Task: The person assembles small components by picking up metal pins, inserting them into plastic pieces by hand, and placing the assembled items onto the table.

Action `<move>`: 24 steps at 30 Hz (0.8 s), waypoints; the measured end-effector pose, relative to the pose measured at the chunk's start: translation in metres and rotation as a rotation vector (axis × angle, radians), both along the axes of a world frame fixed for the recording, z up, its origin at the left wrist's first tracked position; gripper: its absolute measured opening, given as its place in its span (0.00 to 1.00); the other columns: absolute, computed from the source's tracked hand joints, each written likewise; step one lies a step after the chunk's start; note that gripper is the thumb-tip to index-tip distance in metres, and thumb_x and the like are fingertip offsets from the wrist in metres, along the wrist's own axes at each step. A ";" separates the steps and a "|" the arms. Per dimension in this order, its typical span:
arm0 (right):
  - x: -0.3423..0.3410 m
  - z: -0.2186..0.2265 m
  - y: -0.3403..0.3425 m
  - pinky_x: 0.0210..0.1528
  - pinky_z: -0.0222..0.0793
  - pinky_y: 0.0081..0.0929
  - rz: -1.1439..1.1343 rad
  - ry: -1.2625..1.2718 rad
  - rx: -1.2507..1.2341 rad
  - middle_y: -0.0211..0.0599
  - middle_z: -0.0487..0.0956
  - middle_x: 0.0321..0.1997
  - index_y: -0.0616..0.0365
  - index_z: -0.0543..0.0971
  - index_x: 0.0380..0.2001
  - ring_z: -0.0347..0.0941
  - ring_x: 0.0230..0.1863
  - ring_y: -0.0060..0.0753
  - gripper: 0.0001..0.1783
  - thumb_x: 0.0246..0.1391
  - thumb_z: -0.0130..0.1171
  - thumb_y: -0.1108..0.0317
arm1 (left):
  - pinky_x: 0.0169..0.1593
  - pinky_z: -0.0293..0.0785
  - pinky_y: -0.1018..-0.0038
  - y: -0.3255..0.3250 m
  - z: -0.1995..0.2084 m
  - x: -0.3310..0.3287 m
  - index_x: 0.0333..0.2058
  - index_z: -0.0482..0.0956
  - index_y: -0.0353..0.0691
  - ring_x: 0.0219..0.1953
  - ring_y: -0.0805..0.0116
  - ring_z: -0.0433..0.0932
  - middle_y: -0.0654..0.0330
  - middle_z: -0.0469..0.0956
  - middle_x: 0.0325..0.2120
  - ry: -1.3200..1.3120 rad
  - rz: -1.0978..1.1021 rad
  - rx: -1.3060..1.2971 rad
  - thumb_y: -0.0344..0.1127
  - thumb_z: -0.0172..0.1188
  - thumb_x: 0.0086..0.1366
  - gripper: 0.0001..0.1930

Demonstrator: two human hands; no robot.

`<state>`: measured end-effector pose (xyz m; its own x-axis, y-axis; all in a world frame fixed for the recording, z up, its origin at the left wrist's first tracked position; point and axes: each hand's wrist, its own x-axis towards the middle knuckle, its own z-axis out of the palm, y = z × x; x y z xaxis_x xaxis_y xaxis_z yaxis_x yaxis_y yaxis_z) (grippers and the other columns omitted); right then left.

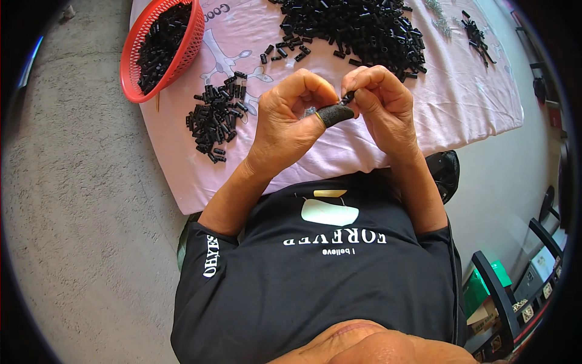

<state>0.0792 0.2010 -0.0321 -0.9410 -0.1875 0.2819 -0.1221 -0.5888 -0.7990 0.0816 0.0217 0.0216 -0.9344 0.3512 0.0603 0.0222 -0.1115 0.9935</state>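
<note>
- Shirt (pixel 357 279), black with white print, just short of the near edge of the pink cloth (pixel 467 112).
- Left hand (pixel 288 115), above the near part of the pink cloth: fingers curled in, silvery bits (pixel 309 112) showing inside the curl, a dark finger cover (pixel 335 115) with a yellow edge on the thumb. I cannot tell whether its fingertips also grip the small black piece (pixel 347 97).
- Right hand (pixel 385 109), just beside it above the pink cloth: thumb and forefinger closed, pinching the small black piece.
- The small black piece itself, between both hands, raised over the pink cloth.
- Small pile of black tubes (pixel 218 115), on the pink cloth's left part.
- Red basket (pixel 190 45), at the pink cloth's far left edge, full of black tubes.
- Big pile of black tubes (pixel 357 30), on the pink cloth's far middle.
- Thin black pieces (pixel 477 39), bunched at the pink cloth's far right.
- Silvery heap (pixel 439 21), on the pink cloth between these last two.
</note>
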 end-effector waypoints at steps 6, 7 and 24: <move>0.000 0.000 0.000 0.36 0.70 0.16 0.044 -0.076 -0.021 0.34 0.79 0.39 0.63 0.75 0.44 0.71 0.32 0.17 0.05 0.66 0.54 0.77 | 0.43 0.75 0.78 0.005 -0.009 0.001 0.39 0.76 0.35 0.37 0.77 0.76 0.65 0.77 0.34 0.181 0.067 -0.101 0.22 0.70 0.55 0.14; 0.000 -0.001 0.000 0.34 0.69 0.15 0.047 -0.105 -0.021 0.34 0.79 0.38 0.63 0.75 0.45 0.70 0.31 0.16 0.06 0.66 0.55 0.76 | 0.43 0.75 0.78 0.007 -0.009 0.001 0.39 0.76 0.35 0.37 0.77 0.76 0.65 0.77 0.34 0.181 0.068 -0.101 0.22 0.70 0.55 0.14; -0.001 -0.003 0.005 0.26 0.59 0.10 0.145 -0.320 -0.058 0.28 0.81 0.35 0.60 0.77 0.46 0.66 0.26 0.10 0.10 0.62 0.61 0.74 | 0.40 0.78 0.67 0.005 -0.004 -0.004 0.43 0.81 0.37 0.36 0.58 0.80 0.54 0.76 0.35 0.580 0.071 -0.492 0.16 0.62 0.44 0.23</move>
